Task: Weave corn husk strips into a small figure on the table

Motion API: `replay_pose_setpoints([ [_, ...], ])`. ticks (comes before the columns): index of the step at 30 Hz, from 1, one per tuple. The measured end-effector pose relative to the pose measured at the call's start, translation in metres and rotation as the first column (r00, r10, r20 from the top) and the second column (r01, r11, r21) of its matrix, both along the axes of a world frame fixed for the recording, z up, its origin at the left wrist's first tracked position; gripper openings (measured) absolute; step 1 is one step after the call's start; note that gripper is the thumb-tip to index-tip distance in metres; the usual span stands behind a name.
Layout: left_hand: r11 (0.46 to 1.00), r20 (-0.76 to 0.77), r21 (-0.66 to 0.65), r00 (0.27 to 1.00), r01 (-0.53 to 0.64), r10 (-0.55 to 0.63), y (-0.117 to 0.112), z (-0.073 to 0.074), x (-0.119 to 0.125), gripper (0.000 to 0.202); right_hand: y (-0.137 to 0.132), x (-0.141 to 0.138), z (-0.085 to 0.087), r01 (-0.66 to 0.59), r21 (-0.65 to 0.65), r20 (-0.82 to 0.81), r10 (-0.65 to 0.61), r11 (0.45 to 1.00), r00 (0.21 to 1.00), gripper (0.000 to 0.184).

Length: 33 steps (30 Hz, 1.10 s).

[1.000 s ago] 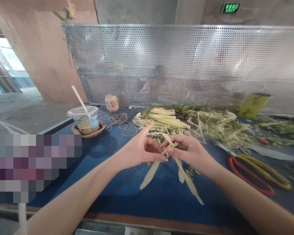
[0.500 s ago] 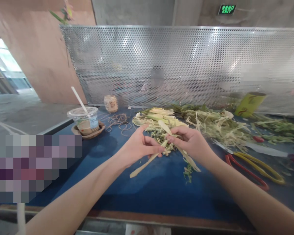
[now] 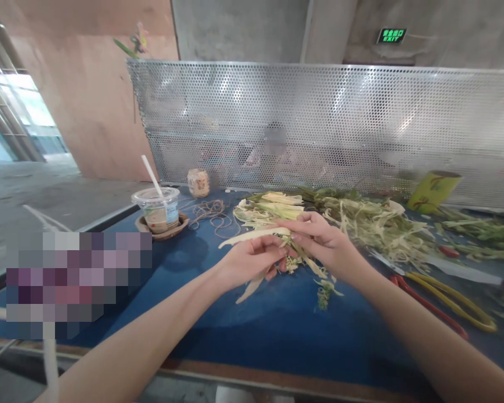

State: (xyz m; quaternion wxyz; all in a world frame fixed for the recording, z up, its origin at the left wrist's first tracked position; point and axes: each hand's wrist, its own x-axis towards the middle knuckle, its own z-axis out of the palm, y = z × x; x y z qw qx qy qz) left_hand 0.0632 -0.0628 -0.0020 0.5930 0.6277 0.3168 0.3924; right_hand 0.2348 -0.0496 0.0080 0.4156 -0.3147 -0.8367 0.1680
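Pale strips that look like corn husk cross between my two hands above the blue table. My left hand [image 3: 256, 260] pinches them from below, its fingers curled. With its thumb and fingers, my right hand [image 3: 325, 240] grips the strips at the crossing. One pale husk strip [image 3: 254, 234] points left over my left fingers, and another strip end [image 3: 250, 290] hangs below that hand. The exact crossing is partly hidden by fingers. Just behind lies a heap of light husks [image 3: 275, 204]. A small green sprig [image 3: 323, 296] rests near my right wrist.
A plastic cup [image 3: 162, 215] with a straw sits in a brown dish, near tangled twine [image 3: 212, 212]. At right are dry husks [image 3: 373, 224], scissors with red and yellow handles [image 3: 449, 296], a knife [image 3: 466, 270] and a yellow-green tube [image 3: 434, 190]. A perforated metal screen [image 3: 243, 112] stands behind.
The strip end that pointed up and away is now folded over to the left, above my left hand. Both hands are closer together. The view has shifted slightly.
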Motion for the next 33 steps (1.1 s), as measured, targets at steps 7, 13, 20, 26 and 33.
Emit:
replay_pose_setpoints([
  [7, 0.91, -0.036, 0.31, 0.953, -0.276, 0.302, 0.016, -0.015, -0.008, 0.035, 0.006, -0.019, 0.027, -0.011, 0.046, 0.144, 0.004, 0.999, 0.99, 0.041],
  [13, 0.776, 0.01, 0.464, 0.879, -0.426, 0.476, 0.02, -0.002, -0.018, 0.031, 0.007, -0.019, 0.043, -0.048, 0.091, 0.232, 0.025, 0.995, 0.972, 0.045],
  [20, 0.897, 0.054, 0.32, 0.951, -0.307, 0.306, 0.021, 0.0, -0.019, 0.03, 0.011, -0.02, 0.054, -0.128, 0.32, 0.497, -0.051, 0.939, 0.866, 0.049],
  [26, 0.999, 0.272, 0.016, 0.961, 0.049, -0.051, 0.011, 0.011, -0.022, 0.025, 0.013, -0.01, 0.053, -0.17, 0.373, 0.523, -0.055, 0.912, 0.851, 0.044],
  [33, 0.996, 0.414, -0.003, 0.907, 0.087, -0.078, 0.009, 0.01, -0.022, 0.023, 0.002, -0.011, 0.036, -0.169, 0.318, 0.294, 0.072, 0.933, 0.953, 0.036],
])
